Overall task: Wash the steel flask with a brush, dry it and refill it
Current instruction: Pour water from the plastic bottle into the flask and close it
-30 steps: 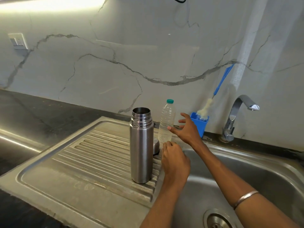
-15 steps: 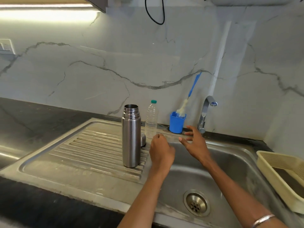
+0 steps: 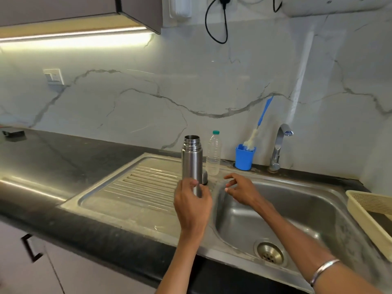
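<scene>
Left hand: your fingers wrap the lower body of the steel flask, upright and uncapped on the sink's drainboard. Right hand: loosely curled, empty, just right of it. Brush: farther right, behind, nearer your right hand.

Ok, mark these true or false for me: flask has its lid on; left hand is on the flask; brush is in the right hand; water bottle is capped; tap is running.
1. The flask has its lid on. False: its mouth is open.
2. The left hand holds the flask. True: its fingers curl round the lower body.
3. The brush is in the right hand. False: it stands in the blue cup, and the right hand holds nothing.
4. The bottle is capped. True.
5. The tap is running. False: no water shows.
</scene>
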